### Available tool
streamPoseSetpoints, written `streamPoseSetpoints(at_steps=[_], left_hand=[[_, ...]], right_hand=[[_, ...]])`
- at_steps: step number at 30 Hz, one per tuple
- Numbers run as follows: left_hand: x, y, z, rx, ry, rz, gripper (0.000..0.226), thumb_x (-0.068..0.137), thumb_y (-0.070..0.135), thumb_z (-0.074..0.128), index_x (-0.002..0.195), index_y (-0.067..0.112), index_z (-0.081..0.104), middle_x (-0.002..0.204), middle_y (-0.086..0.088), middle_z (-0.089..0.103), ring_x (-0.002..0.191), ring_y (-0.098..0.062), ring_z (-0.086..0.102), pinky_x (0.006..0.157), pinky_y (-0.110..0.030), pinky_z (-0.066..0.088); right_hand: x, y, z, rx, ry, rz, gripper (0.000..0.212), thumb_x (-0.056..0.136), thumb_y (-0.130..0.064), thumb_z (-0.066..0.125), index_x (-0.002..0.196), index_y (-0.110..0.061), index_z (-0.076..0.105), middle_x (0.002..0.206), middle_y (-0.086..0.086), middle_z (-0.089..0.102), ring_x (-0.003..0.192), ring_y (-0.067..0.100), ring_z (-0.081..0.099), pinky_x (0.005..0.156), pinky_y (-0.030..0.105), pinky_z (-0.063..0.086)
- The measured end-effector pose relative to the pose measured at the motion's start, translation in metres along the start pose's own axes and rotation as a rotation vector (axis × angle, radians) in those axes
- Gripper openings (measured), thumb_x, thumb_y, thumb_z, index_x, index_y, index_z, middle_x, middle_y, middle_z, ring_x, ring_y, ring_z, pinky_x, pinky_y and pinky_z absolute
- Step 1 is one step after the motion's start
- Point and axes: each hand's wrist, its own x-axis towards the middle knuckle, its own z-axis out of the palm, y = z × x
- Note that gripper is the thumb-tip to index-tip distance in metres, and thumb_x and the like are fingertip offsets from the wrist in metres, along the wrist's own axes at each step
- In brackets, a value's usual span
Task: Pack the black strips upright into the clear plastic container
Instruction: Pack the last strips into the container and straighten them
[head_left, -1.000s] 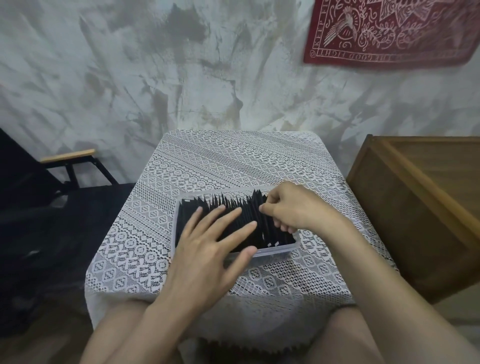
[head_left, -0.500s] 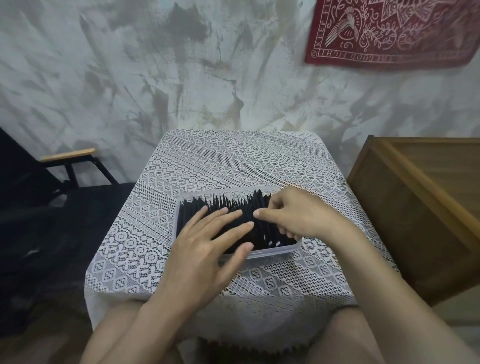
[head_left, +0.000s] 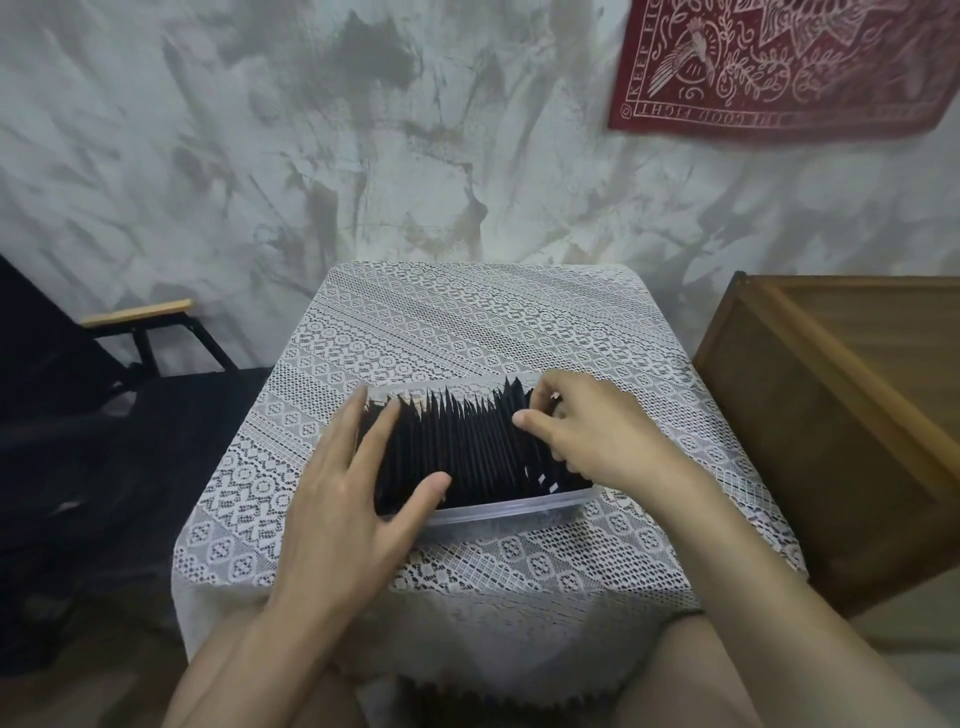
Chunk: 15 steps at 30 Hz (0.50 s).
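Two hands steady black strips (head_left: 467, 441) standing upright in one clear container (head_left: 511, 505) on a lace-covered surface (head_left: 467, 322).
The left grip (head_left: 337, 499), fingers straight and spread, presses the row's left end. The right grip (head_left: 587, 436), fingers curled, seems to pinch strips at the right end. The strips look thin, light, bendy and slick, best held by their top edges. There are perhaps two dozen, too tightly packed to count.

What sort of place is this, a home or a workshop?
Most likely a room in a home, though I cannot be certain. A white lace tablecloth covers the work surface, a red printed cloth hangs on the mottled plaster wall, and a wooden cabinet stands beside it.
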Motion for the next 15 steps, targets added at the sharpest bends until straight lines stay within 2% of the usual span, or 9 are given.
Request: streamPoseSetpoints(at_steps=[1,3,5,8,10,13,15], left_hand=[[0.0,0.001,0.001,-0.007,-0.01,-0.023,0.083,0.088,0.082,0.036,0.156,0.035,0.039,0.169,0.011,0.018,0.153,-0.016,0.023,0.116,-0.049,0.034],[-0.001,0.002,0.002,-0.025,-0.018,-0.036,0.083,0.09,0.083,0.026,0.156,0.034,0.038,0.168,0.012,0.019,0.153,-0.01,0.022,0.118,-0.045,0.032],[-0.001,0.003,0.004,-0.038,-0.029,-0.017,0.08,0.095,0.078,0.021,0.157,0.031,0.039,0.167,0.013,0.023,0.152,-0.002,0.018,0.121,-0.037,0.024],[0.003,0.005,0.004,0.007,-0.06,0.042,0.075,0.099,0.071,0.02,0.158,0.028,0.037,0.165,0.01,0.028,0.152,-0.002,0.016,0.124,-0.031,0.014],[0.006,0.004,0.004,0.06,-0.074,0.066,0.074,0.099,0.069,0.023,0.158,0.026,0.036,0.165,0.01,0.027,0.151,-0.002,0.015,0.124,-0.031,0.013],[0.009,0.002,0.003,0.103,-0.094,0.11,0.071,0.1,0.067,0.026,0.158,0.027,0.037,0.165,0.011,0.027,0.147,0.001,0.013,0.123,-0.03,0.011],[0.012,-0.001,0.003,0.103,-0.11,0.14,0.071,0.1,0.068,0.026,0.157,0.027,0.039,0.164,0.01,0.029,0.149,-0.002,0.018,0.125,-0.031,0.012]], right_hand=[[0.001,0.001,-0.001,-0.001,0.026,-0.005,0.025,0.096,-0.051,0.062,0.105,-0.028,0.061,0.083,-0.005,0.07,0.077,0.02,0.067,0.078,0.039,0.057],[0.002,0.001,-0.002,-0.015,0.049,-0.026,0.037,0.096,-0.052,0.061,0.128,-0.033,0.058,0.087,-0.006,0.069,0.076,0.017,0.065,0.083,0.038,0.056],[0.003,0.002,0.001,-0.034,0.045,-0.063,0.049,0.097,-0.053,0.059,0.142,-0.035,0.052,0.081,-0.01,0.068,0.071,0.012,0.063,0.083,0.034,0.053],[0.003,0.005,0.006,-0.051,0.042,-0.106,0.054,0.099,-0.05,0.057,0.15,-0.036,0.045,0.07,-0.014,0.062,0.066,0.001,0.059,0.081,0.029,0.048],[0.003,0.007,0.008,-0.066,0.044,-0.121,0.055,0.1,-0.05,0.057,0.151,-0.034,0.044,0.07,-0.017,0.056,0.075,0.006,0.063,0.084,0.031,0.049],[0.002,0.01,0.012,-0.115,0.034,-0.139,0.055,0.101,-0.05,0.054,0.152,-0.032,0.044,0.078,-0.011,0.065,0.09,0.02,0.068,0.086,0.036,0.051],[0.004,0.01,0.012,-0.134,0.032,-0.15,0.053,0.103,-0.05,0.05,0.151,-0.03,0.045,0.095,0.0,0.075,0.098,0.025,0.068,0.087,0.037,0.051]])
